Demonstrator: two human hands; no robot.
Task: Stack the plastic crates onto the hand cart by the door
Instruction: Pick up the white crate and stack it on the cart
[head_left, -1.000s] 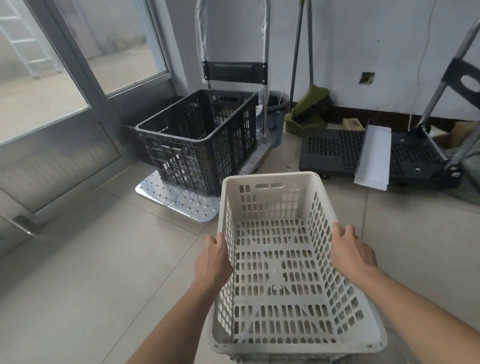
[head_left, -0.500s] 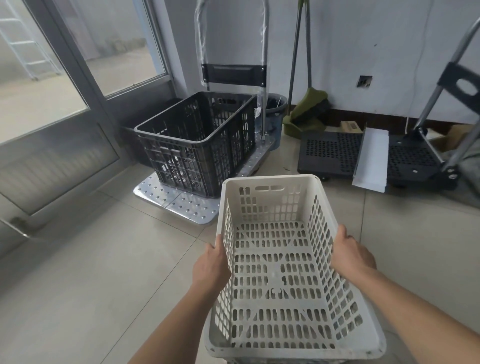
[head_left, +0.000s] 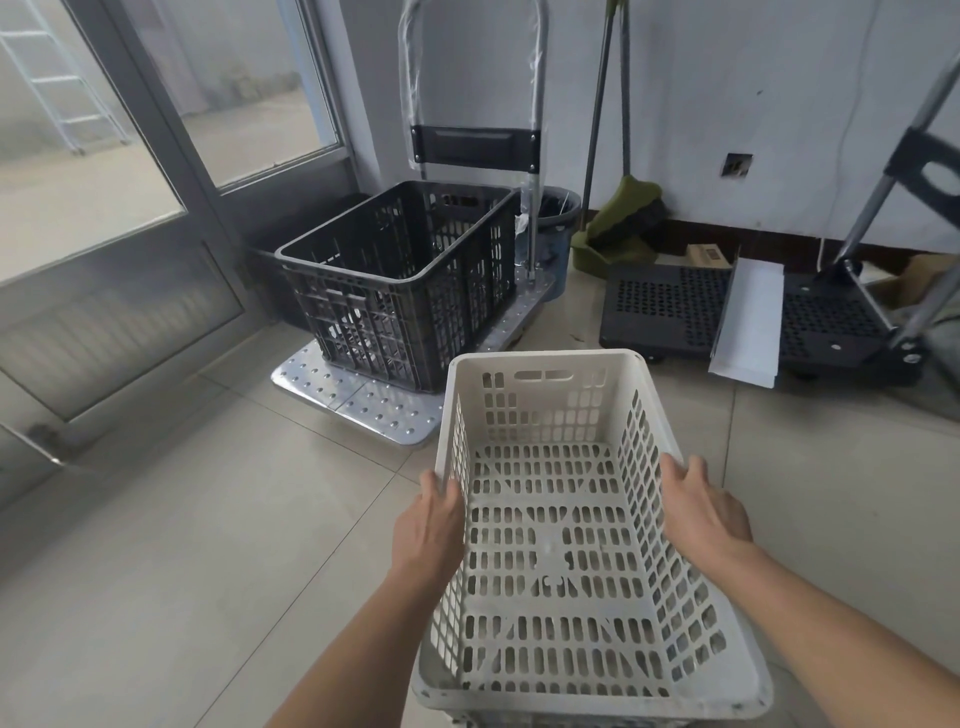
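Note:
I hold a white slotted plastic crate (head_left: 550, 525) in front of me, above the tiled floor. My left hand (head_left: 428, 525) grips its left rim and my right hand (head_left: 704, 514) grips its right rim. The crate is empty and its far end points at the hand cart. A black plastic crate (head_left: 400, 280) stands on the silver studded deck of the hand cart (head_left: 363, 400) beside the glass door. The cart's upright handle (head_left: 475, 140) rises behind the black crate, wrapped in clear film.
The glass door (head_left: 104, 208) lies to the left. A second, black platform cart (head_left: 670, 306) with a white sheet on it sits at the right by the wall. A dark bucket (head_left: 558, 223), a green dustpan and broom handles lean in the corner.
The white crate has moved a little forward towards the hand cart, and the view has come slightly closer. Both hands keep their grip on the rims.

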